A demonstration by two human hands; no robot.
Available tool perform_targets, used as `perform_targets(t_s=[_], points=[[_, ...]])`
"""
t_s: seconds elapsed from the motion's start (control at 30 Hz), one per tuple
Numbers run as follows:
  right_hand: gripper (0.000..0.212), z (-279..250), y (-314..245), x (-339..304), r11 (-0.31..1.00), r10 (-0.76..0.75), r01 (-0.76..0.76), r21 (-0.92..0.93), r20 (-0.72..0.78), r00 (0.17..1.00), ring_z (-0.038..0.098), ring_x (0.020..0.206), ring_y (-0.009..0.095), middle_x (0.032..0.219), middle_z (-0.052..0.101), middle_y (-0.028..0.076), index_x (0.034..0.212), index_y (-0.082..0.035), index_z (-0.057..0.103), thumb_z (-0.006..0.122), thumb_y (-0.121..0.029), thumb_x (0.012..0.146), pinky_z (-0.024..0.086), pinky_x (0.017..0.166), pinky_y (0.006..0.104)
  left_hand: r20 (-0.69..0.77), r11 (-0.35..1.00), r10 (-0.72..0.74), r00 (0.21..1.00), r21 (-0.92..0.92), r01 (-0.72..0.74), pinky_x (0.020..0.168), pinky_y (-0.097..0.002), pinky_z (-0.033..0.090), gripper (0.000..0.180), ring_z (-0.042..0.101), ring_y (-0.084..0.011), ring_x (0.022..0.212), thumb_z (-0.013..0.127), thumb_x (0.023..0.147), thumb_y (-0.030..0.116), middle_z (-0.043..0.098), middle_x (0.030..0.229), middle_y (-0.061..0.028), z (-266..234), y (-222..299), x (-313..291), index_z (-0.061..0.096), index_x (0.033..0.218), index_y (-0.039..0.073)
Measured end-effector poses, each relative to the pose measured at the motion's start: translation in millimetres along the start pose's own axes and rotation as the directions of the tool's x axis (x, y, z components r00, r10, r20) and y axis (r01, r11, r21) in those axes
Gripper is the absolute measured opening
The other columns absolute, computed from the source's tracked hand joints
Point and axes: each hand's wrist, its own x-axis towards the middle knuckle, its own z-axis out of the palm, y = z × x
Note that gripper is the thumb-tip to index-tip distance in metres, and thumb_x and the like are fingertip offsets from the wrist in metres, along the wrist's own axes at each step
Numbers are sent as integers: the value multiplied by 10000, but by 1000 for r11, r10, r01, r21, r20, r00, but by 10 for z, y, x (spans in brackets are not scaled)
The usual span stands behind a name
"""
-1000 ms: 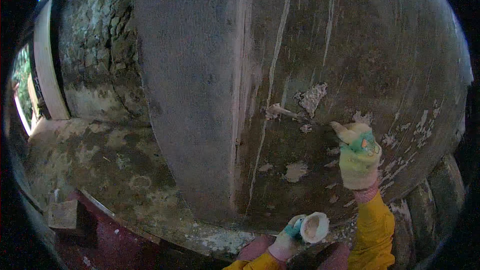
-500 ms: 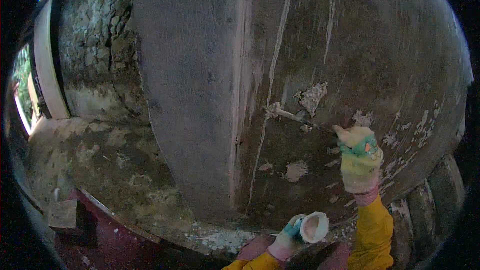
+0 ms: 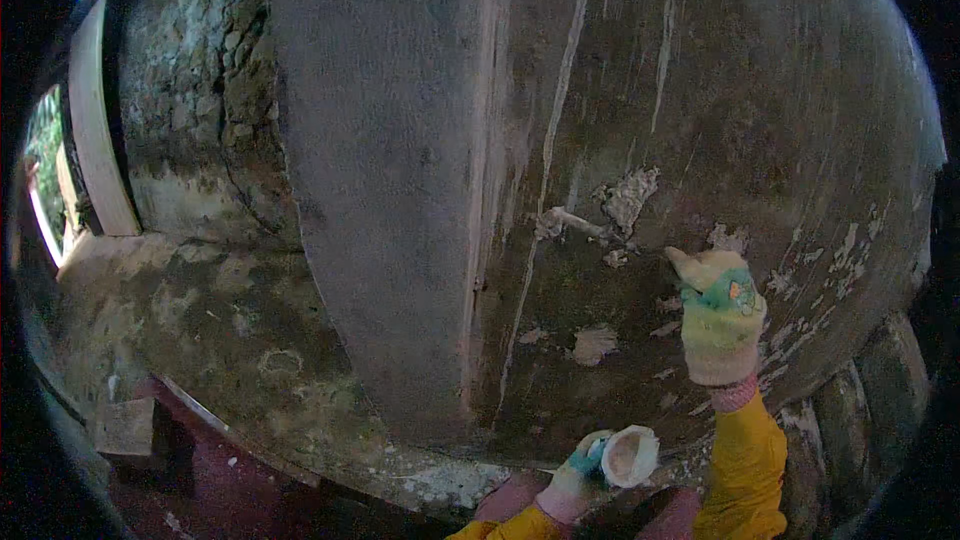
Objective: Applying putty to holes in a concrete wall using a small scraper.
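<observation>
My right hand (image 3: 722, 315), in a pale glove with a green patch and a yellow sleeve, is closed around a slim tool (image 3: 588, 228). Pale paste coats the tool's far end, which lies against the dark brown wall surface (image 3: 590, 285); the grip is hidden in my fist. Just above the tool, a lumpy patch of pale paste (image 3: 630, 202) sticks to the wall. Lower down, my left hand (image 3: 578, 468), also gloved, holds a small white cup (image 3: 632, 455) with its mouth facing me. Pinkish-white material shows inside the cup.
A flat grey panel (image 3: 385, 160) stands left of the brown surface. Farther left are a rough stained wall (image 3: 190, 100), a pale upright board (image 3: 100, 120) beside a bright opening, and a wooden block (image 3: 128, 432). Smeared paste marks (image 3: 594, 345) spot the brown surface.
Very little differs. The view has shifted slightly, and my right hand and the tool stay almost in the same place. Both hands keep their hold.
</observation>
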Motion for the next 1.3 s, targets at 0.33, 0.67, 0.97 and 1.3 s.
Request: perform_targets(t_s=[0.33, 0.67, 0.97, 1.3], points=[[315, -185, 31, 162, 981, 34, -2, -195, 162, 986, 566, 990, 152, 1035, 582, 53, 1203, -27, 455, 476, -57, 890, 451, 883, 250, 35, 997, -66, 997, -43, 68, 1000, -505, 412, 347, 473, -321, 1190, 472, 938, 238, 457, 1299, -156, 42, 37, -13, 428, 1257, 111], [358, -194, -75, 177, 990, -109, 107, -92, -24, 994, 567, 810, 189, 920, 589, 27, 1031, -144, 683, 555, 31, 745, 455, 712, 290, -133, 997, -48, 990, 52, 55, 1007, -421, 413, 309, 511, -261, 1155, 420, 953, 223, 508, 1259, -115, 214, 41, -75, 461, 1228, 89], [416, -179, -61, 236, 995, -86, 83, -52, -48, 995, 545, 812, 190, 893, 568, 23, 1056, -143, 682, 553, 63, 720, 439, 731, 286, -38, 995, -45, 998, 84, 48, 1015, -403, 411, 316, 513, -266, 1160, 411, 960, 216, 505, 1284, -138, -467, -143, 340, 467, 1235, 70], [401, -94, 56, 148, 997, 45, -46, 60, 9, 999, 570, 829, 213, 883, 585, 23, 1066, -197, 667, 530, -29, 729, 472, 755, 307, -68, 1000, -18, 998, 3, 19, 1012, -407, 417, 318, 519, -280, 1150, 437, 951, 249, 505, 1270, -149, 31, -13, 37, 465, 1211, 69]])
